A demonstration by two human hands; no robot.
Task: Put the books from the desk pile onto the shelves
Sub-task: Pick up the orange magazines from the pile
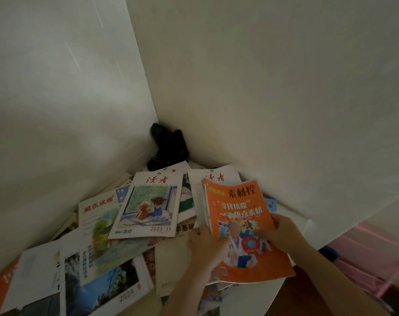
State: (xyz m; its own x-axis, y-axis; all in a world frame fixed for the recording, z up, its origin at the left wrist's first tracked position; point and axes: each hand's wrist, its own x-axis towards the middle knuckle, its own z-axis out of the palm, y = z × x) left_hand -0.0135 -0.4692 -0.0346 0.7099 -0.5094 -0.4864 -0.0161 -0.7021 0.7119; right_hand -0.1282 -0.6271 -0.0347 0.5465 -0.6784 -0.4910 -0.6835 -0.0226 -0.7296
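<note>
Both hands' grip (206, 244) (282, 231): clasps orange magazine (244, 224) | scattered magazines (146, 206) left | black object (168, 148) in corner

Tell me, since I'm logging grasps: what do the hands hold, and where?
Both hands grip a small stack topped by the orange magazine, at its left and right edges.

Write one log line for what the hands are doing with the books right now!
left hand: grips orange book left edge | right hand: grips its right edge | pile: on desk | shelves: unseen
</note>
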